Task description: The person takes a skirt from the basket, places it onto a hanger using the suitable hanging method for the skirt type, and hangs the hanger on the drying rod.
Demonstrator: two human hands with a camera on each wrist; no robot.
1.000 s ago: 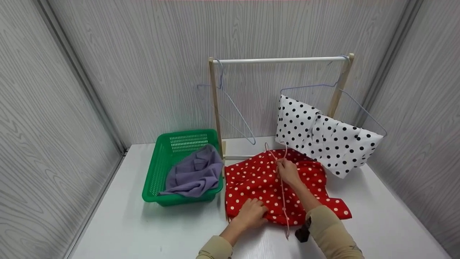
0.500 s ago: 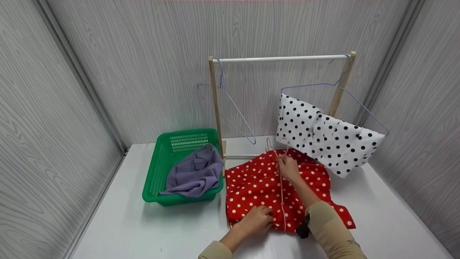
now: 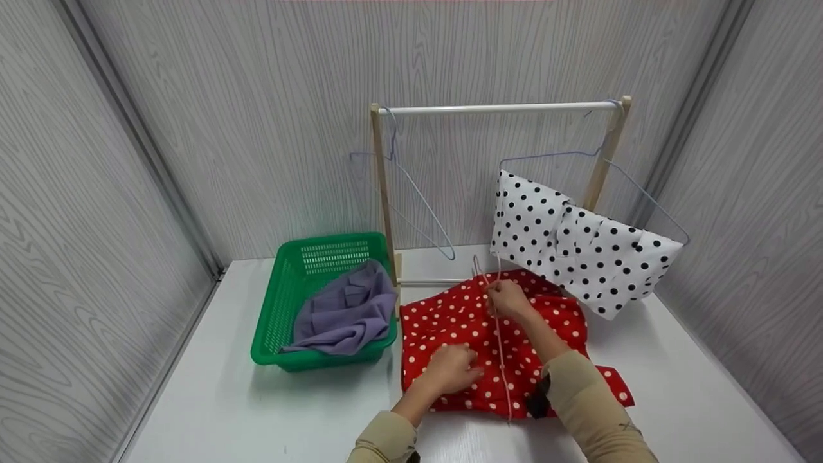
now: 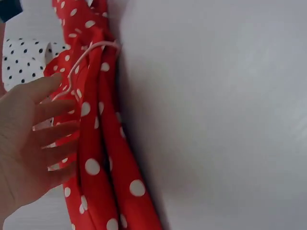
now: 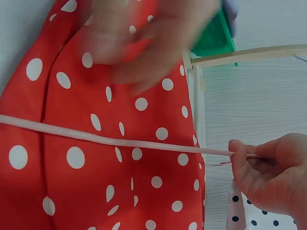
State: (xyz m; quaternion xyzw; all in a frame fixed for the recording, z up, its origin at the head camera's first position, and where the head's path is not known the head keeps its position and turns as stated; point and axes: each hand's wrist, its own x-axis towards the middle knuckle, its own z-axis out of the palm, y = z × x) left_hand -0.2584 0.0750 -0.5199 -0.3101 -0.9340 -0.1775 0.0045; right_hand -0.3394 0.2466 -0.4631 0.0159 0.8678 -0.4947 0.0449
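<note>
With the white cloth (image 3: 588,247) already on the rack (image 3: 501,109), you pinch the pink hanger (image 5: 115,142) in your right grip (image 3: 508,299) over the unhung red cloth (image 3: 472,321) on the counter (image 3: 212,399), left grip (image 3: 451,368) spread and empty, purple cloth (image 3: 347,310) left in the basket (image 3: 321,362).

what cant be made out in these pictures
Head view: lower part of the purple cloth, hidden by the green basket.
Head view: part of the pink hanger, behind the right hand.
Left wrist view: what the dark object is, cut off at the corner.
Right wrist view: finger detail of the left hand, blurred.
</note>
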